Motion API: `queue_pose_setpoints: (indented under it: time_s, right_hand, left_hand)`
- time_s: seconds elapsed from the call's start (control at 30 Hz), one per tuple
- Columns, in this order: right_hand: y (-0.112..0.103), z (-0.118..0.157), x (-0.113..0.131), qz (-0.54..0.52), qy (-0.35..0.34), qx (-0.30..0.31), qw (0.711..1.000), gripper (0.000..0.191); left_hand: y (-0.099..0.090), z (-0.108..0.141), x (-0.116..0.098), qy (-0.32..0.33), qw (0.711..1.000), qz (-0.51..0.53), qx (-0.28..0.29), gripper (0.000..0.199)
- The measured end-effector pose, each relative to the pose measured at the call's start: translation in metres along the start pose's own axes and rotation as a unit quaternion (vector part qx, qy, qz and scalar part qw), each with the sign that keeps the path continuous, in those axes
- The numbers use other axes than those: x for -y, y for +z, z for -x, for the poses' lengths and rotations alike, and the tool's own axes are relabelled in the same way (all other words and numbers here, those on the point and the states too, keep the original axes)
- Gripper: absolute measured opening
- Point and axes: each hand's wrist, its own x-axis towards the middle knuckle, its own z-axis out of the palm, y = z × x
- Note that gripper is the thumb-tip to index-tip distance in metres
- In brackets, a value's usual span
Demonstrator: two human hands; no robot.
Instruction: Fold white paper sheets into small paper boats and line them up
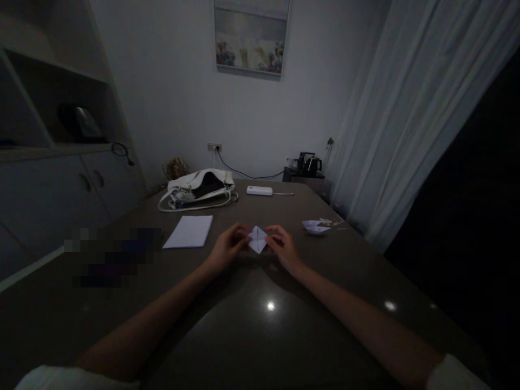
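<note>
A small piece of folded white paper [257,240], diamond-shaped with a crease down its middle, is held a little above the table between my two hands. The left corner is pinched by my left hand [229,246], thumb in front and fingers behind. On the opposite corner, my right hand [284,249] grips in the same way. To the right lies a folded paper boat [316,227]. A stack of white paper sheets [188,232] rests to the left of my left hand.
A white handbag [199,189] sits at the back left of the dark table [244,336]. Near the far edge lies a white power bank [259,190] with a short cable. Small paper scraps [331,222] are scattered by the right edge. A pixelated patch covers part of the left side.
</note>
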Motion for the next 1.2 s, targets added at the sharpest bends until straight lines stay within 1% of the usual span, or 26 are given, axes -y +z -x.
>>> queue_pose_setpoints:
  time_s: [0.07, 0.13, 0.23, 0.3, 0.47, 0.57, 0.63, 0.73, 0.87, 0.97, 1.03, 1.1, 1.2]
  right_hand:
    - [0.000, 0.000, 0.002, -0.007, -0.005, -0.006, 1.000, 0.027]
    - [0.000, 0.000, 0.003, -0.008, -0.004, -0.001, 1.000, 0.021]
    - [0.000, 0.000, 0.005, 0.010, -0.001, 0.017, 1.000, 0.013]
    - [0.000, 0.001, 0.007, 0.016, 0.001, 0.025, 1.000, 0.011]
    - [-0.001, 0.001, 0.008, 0.011, 0.009, 0.038, 0.999, 0.022]
    - [-0.002, 0.000, 0.004, 0.010, 0.009, 0.050, 0.999, 0.029]
    - [-0.002, -0.002, 0.000, 0.008, 0.009, 0.037, 0.999, 0.030]
    - [-0.002, -0.004, -0.004, -0.008, 0.011, 0.007, 1.000, 0.030]
    - [-0.002, -0.004, -0.004, -0.017, 0.013, 0.005, 1.000, 0.031]
    - [-0.001, -0.003, -0.002, -0.020, 0.014, 0.011, 1.000, 0.031]
    - [-0.001, -0.003, -0.003, -0.023, 0.017, 0.011, 1.000, 0.031]
    - [0.000, -0.003, -0.003, -0.025, 0.019, 0.012, 0.999, 0.031]
    - [-0.001, -0.003, -0.003, -0.026, 0.015, 0.019, 0.999, 0.031]
  left_hand:
    - [-0.001, 0.000, -0.002, -0.002, 1.000, 0.003, -0.006, 0.025]
    - [-0.001, 0.000, -0.004, 0.002, 1.000, -0.006, 0.000, 0.025]
    - [-0.001, 0.001, -0.002, 0.009, 1.000, -0.008, 0.026, 0.029]
    - [-0.002, 0.001, 0.001, 0.007, 0.999, 0.000, 0.042, 0.036]
    - [-0.003, 0.000, 0.006, -0.011, 0.996, 0.060, 0.071, 0.046]
    - [-0.003, -0.001, 0.005, -0.014, 0.995, 0.073, 0.065, 0.048]
    - [-0.004, -0.001, 0.004, -0.009, 0.997, 0.062, 0.041, 0.048]
    - [-0.005, -0.002, 0.006, -0.007, 0.999, 0.041, 0.012, 0.043]
    - [-0.006, -0.002, 0.009, -0.014, 1.000, 0.012, 0.004, 0.043]
    - [-0.005, -0.001, 0.007, -0.013, 1.000, -0.002, -0.004, 0.046]
    - [-0.005, 0.000, 0.004, -0.009, 1.000, -0.022, 0.000, 0.049]
    - [-0.006, 0.000, 0.001, 0.012, 0.998, -0.059, 0.009, 0.051]
    - [-0.008, 0.001, -0.002, 0.075, 0.988, -0.135, 0.026, 0.051]
